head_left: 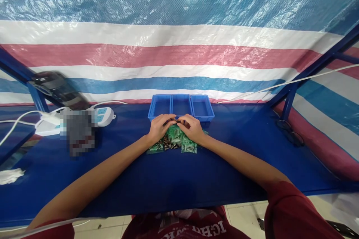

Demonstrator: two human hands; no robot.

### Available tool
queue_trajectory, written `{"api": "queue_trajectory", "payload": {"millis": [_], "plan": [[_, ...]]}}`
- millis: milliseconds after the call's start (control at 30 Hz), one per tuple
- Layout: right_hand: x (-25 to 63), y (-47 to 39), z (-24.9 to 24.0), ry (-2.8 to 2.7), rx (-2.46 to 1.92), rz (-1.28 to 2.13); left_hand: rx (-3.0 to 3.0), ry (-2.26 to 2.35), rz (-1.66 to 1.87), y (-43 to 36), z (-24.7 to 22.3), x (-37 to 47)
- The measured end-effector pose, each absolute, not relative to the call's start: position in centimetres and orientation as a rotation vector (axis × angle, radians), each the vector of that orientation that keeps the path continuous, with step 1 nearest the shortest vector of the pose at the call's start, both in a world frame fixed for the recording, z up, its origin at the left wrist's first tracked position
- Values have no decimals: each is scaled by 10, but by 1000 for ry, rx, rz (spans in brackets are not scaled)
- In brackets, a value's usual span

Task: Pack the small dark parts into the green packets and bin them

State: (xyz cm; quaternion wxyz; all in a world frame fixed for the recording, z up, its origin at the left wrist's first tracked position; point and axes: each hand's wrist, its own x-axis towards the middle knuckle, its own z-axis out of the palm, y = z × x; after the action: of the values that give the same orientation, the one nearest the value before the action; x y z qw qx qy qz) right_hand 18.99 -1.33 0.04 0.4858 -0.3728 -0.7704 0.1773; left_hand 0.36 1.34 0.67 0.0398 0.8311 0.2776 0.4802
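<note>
My left hand (160, 129) and my right hand (192, 128) meet over a pile in the middle of the blue table, fingertips pinched close together. Between them is something small and dark that I cannot make out. Under and around the fingers lie small green packets (189, 145) and several small brown pieces (168, 145). Another green packet (155, 148) rests at the pile's left edge. Just behind my hands stand three blue trays, the left one (159, 106), the middle one (181, 105) and the right one (202, 107); nothing shows inside their visible parts.
On the left are a white power strip (105, 116) with cables, a dark bottle (60, 89) and a blurred-out dark object (80, 130). White crumpled material (11, 176) lies far left. Glasses (290, 133) are at the right. A striped sheet (179, 56) hangs behind the table (224, 179).
</note>
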Motion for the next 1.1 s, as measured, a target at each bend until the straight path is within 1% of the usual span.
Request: {"api": "queue_trajectory", "payload": {"millis": [467, 900, 1100], "plan": [[191, -13, 0, -1898, -921, 428, 2580, 834, 1480, 15, 1, 3], [190, -17, 5, -1846, -925, 442, 2553, 728, 1418, 12, 9, 3], [190, -17, 6, -1852, -917, 439, 2577, 711, 1464, 13, 7, 3]]}}
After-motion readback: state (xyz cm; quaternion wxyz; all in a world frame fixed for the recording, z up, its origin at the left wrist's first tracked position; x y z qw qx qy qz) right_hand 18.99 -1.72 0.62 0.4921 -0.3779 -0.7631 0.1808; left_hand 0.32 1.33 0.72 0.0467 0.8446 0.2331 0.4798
